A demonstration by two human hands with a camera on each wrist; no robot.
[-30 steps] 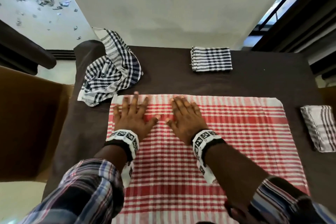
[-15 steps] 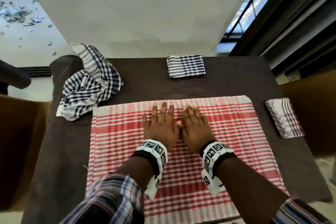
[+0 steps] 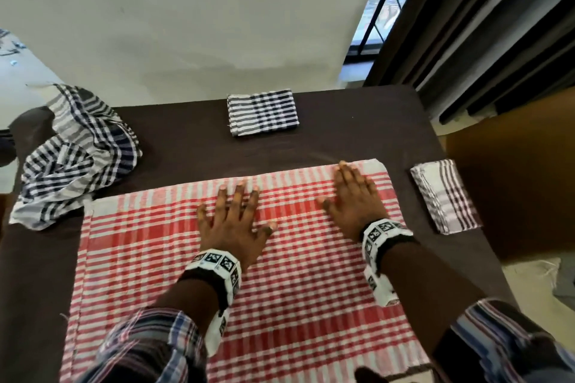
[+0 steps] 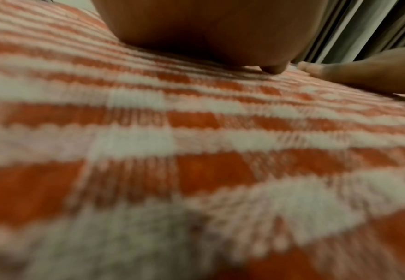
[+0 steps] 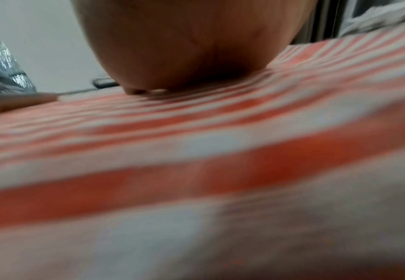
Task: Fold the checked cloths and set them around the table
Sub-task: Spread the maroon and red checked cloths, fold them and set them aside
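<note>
A red and white checked cloth (image 3: 149, 258) lies spread flat over the near half of the dark brown table (image 3: 193, 140). My left hand (image 3: 236, 214) presses flat on the cloth near its middle, fingers spread. My right hand (image 3: 354, 196) lies flat near the cloth's far right corner, fingers straight. Both wrist views show only blurred red checked cloth (image 4: 196, 151) (image 5: 220, 161) under each palm. A folded dark blue checked cloth (image 3: 263, 112) sits at the far edge. A folded grey and maroon striped cloth (image 3: 445, 199) sits at the right edge. An unfolded blue checked cloth (image 3: 77, 152) lies crumpled at the far left corner.
A white wall (image 3: 186, 25) rises behind the table. Dark curtains (image 3: 497, 25) and a window hang at the far right. A brown chair back (image 3: 513, 171) stands close to the table's right edge.
My right hand slid rightwards across the red cloth from beside the left hand to the far right corner. The left hand stayed near the middle. The head view shifted to the right.
</note>
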